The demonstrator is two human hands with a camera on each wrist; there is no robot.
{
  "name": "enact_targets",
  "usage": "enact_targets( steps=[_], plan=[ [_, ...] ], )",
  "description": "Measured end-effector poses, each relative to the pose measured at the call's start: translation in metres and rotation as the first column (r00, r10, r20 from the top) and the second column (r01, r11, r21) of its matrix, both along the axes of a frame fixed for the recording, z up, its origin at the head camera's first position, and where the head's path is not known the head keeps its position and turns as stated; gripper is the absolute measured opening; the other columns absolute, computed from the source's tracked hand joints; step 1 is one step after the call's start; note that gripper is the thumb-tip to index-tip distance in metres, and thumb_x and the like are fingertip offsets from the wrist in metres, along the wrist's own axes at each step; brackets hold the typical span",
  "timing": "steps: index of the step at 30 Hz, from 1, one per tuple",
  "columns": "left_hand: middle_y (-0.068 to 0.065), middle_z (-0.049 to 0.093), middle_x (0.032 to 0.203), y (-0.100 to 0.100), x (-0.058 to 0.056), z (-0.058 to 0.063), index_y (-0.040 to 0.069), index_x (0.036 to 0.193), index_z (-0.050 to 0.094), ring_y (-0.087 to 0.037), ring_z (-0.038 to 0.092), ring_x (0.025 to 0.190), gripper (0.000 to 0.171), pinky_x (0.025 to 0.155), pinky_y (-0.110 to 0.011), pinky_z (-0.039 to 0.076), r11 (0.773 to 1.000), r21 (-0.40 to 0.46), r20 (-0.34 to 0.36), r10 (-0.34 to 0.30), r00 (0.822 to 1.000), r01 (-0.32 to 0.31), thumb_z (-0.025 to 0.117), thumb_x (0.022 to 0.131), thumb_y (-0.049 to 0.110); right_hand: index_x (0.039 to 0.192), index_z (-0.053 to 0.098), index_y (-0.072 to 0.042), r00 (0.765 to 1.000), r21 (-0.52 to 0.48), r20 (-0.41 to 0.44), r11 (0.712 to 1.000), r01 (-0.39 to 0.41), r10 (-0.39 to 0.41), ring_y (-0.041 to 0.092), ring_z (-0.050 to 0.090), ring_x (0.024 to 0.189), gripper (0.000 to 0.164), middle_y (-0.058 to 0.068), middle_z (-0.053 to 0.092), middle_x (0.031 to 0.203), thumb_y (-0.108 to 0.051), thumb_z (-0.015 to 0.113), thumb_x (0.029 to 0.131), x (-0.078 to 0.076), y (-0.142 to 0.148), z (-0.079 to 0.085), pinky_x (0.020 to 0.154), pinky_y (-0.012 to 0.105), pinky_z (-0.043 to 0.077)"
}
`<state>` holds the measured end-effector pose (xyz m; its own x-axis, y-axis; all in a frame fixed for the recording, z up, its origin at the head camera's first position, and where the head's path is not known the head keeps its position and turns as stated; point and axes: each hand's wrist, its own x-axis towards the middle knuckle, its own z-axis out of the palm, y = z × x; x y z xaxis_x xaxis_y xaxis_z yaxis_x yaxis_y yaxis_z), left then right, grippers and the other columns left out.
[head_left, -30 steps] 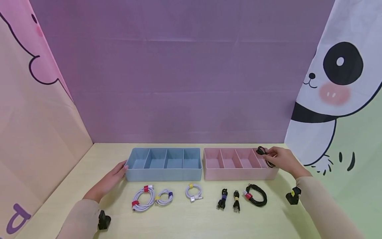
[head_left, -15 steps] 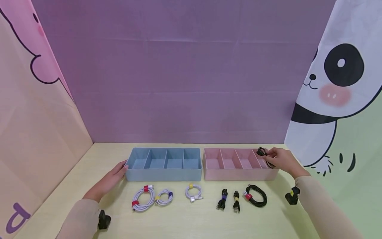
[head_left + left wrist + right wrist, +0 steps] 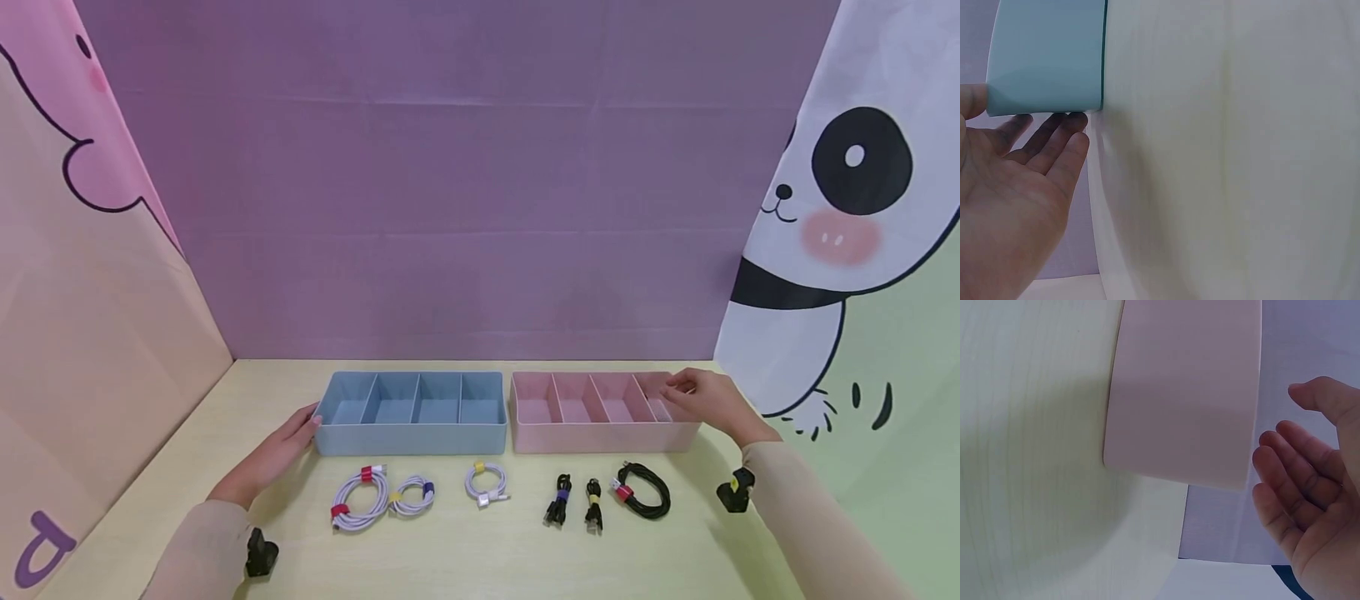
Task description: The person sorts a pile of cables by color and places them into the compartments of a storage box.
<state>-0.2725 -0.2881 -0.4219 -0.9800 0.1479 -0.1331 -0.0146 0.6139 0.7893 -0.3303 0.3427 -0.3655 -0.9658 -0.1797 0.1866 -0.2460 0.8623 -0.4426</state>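
In the head view my left hand [image 3: 277,454] rests against the left end of a blue four-compartment box [image 3: 412,439]. Its fingertips lie along the end wall, and the thumb is at the rim in the left wrist view. My right hand [image 3: 708,404] is over the rightmost compartment of a pink divided box [image 3: 600,437]. The right wrist view shows its fingers loosely bent, thumb apart, nothing between them. The black cable from the earlier frames is out of sight, with the hand covering part of that compartment.
Before the blue box lie coiled white cables: a large one [image 3: 360,500], a smaller one [image 3: 412,496] and one with a yellow tie [image 3: 486,483]. Before the pink box are two bundled black cables [image 3: 558,500] [image 3: 594,506] and a coiled black cable [image 3: 648,492]. A purple backdrop [image 3: 480,208] stands behind.
My right hand has let go of the black cable at the pink box's rightmost compartment, and its fingers have loosened. The left hand has stayed at the blue box.
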Motion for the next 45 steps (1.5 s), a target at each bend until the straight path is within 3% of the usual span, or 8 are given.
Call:
enact_targets(
  steps=[11, 34, 45],
  plan=[
    [-0.032, 0.002, 0.162, 0.001, 0.0, 0.001, 0.001, 0.159, 0.002, -0.055, 0.004, 0.145, 0.082, 0.111, -0.073, 0.006, 1.0, 0.004, 0.004, 0.007, 1.0, -0.007, 0.026, 0.106, 0.059, 0.11, 0.07, 0.003, 1.0, 0.0, -0.012, 1.0, -0.021, 0.021, 0.028, 0.066, 0.088, 0.031, 0.008, 0.07, 0.095, -0.026, 0.068, 0.096, 0.005, -0.002, 0.002, 0.071, 0.037, 0.055],
    [-0.03, 0.001, 0.162, 0.002, 0.003, 0.001, 0.002, 0.16, 0.001, -0.054, 0.002, 0.146, 0.082, 0.112, -0.073, 0.006, 1.0, 0.006, 0.006, 0.012, 1.0, -0.012, 0.026, 0.105, 0.059, 0.108, 0.07, -0.002, 0.997, -0.019, -0.011, 0.997, -0.071, 0.071, 0.019, 0.064, 0.082, 0.025, 0.003, 0.069, 0.092, -0.024, 0.068, 0.097, 0.027, -0.008, 0.006, 0.068, 0.033, 0.054],
    [-0.031, 0.002, 0.162, 0.003, 0.006, 0.005, 0.0, 0.159, 0.002, -0.054, 0.004, 0.146, 0.081, 0.113, -0.072, 0.005, 0.999, 0.035, 0.001, 0.011, 1.0, -0.011, 0.027, 0.106, 0.056, 0.102, 0.071, -0.004, 0.994, -0.009, -0.058, 0.996, -0.091, 0.091, 0.017, 0.061, 0.079, 0.02, 0.0, 0.068, 0.088, -0.023, 0.07, 0.095, 0.032, -0.011, 0.001, 0.069, 0.034, 0.054]
  ],
)
